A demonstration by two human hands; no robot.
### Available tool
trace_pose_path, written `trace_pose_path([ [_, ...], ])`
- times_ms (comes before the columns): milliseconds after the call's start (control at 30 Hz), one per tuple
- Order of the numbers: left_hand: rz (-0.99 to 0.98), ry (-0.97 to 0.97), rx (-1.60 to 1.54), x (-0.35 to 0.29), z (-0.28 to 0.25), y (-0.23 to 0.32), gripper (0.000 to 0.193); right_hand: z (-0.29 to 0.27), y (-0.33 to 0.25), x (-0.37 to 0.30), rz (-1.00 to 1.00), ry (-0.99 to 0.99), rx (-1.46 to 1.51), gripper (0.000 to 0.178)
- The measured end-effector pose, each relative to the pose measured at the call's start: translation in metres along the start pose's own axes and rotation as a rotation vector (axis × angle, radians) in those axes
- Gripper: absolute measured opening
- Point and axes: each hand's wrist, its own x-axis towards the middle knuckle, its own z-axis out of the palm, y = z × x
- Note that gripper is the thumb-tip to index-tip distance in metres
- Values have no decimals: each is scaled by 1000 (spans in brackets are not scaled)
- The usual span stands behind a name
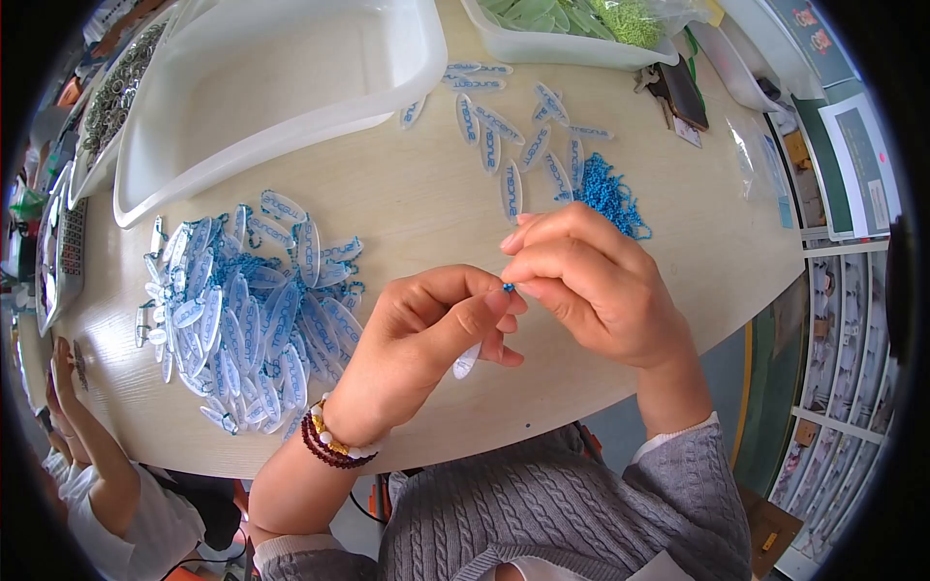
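Note:
Over the near middle of the table, my two hands meet at a short blue ball chain (pixel 509 288). My left hand (pixel 426 334) pinches it between thumb and index finger, and a see-through oval tag (pixel 467 362) hangs below that thumb. The fingertips of my right hand (pixel 605 290) close on the same chain from the right; most of it is hidden by fingers. Left of my left hand lies a big pile of oval tags fitted with blue chains (pixel 242 320). Loose oval tags (pixel 491 147) lie beyond my hands, beside a heap of blue ball chains (pixel 610 197).
A large white bin (pixel 397 82) stands at the far left, next to a tray of metal rings (pixel 121 92). Another white tub (pixel 581 48) holds green pieces. Keys with a black case (pixel 681 97) lie far right. A co-worker's arm (pixel 107 474) reaches in at the left edge.

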Motion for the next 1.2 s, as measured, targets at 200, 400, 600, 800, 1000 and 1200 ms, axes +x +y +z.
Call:
trace_pose_path([
  [200, 4, 10, -13, -1, 1, 0, 20, 0, -1, 0, 9, -19, 11, 13],
  [400, -5, 0, -69, 0, -1, -2, 24, -1, -1, 0, 1, -27, 0, 13],
  [600, -6, -20, -49, -1, 0, 0, 25, -1, 0, -1, -23, -28, -19, 13],
  [800, 31, -17, -75, 0, 0, -1, 24, -1, 3, -1, -39, -21, -48, 14],
  [1000, 190, 67, 302, -1, 3, -2, 19, 0, 3, -1, -41, -14, -53, 15],
  [1200, 285, 142, 325, 1, 2, -7, 16, 10, 1, -4, -76, 108, -195, 17],
])
